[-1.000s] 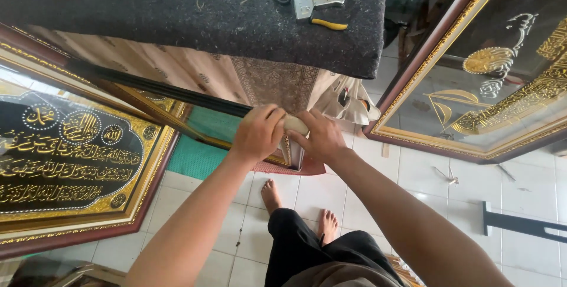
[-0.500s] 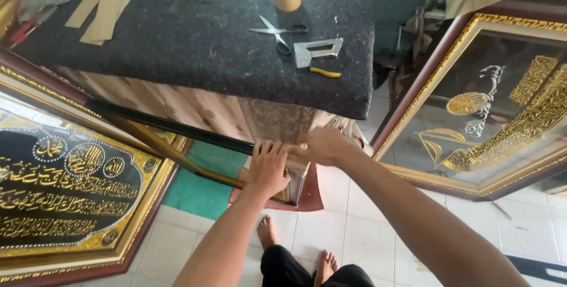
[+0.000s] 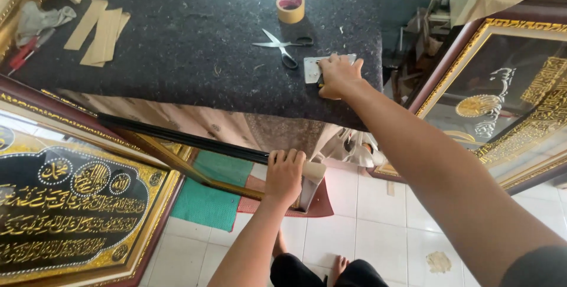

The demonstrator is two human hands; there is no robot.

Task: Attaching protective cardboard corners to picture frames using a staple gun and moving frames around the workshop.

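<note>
My left hand (image 3: 284, 176) grips the end of a long dark frame moulding (image 3: 183, 140) that runs left under the table edge; the end is wrapped in tan paper. My right hand (image 3: 338, 75) rests on a grey metal hand tool (image 3: 311, 69) with a yellow handle, lying on the black felt table top (image 3: 189, 44) near its front right corner. Its fingers cover most of the tool. Scissors (image 3: 282, 47) lie just left of that hand, and a roll of brown tape (image 3: 290, 7) stands behind them.
Large gold-framed calligraphy pictures lean at the left (image 3: 71, 210) and right (image 3: 508, 104). Tan paper strips (image 3: 100, 27) and a grey cloth (image 3: 41, 18) lie at the table's left. A green mat (image 3: 207, 195) lies on the white tiled floor by my bare feet.
My right hand left the moulding end and went up onto the table, landing on the metal tool. My left hand stayed gripping the moulding. The camera tilted up toward the table.
</note>
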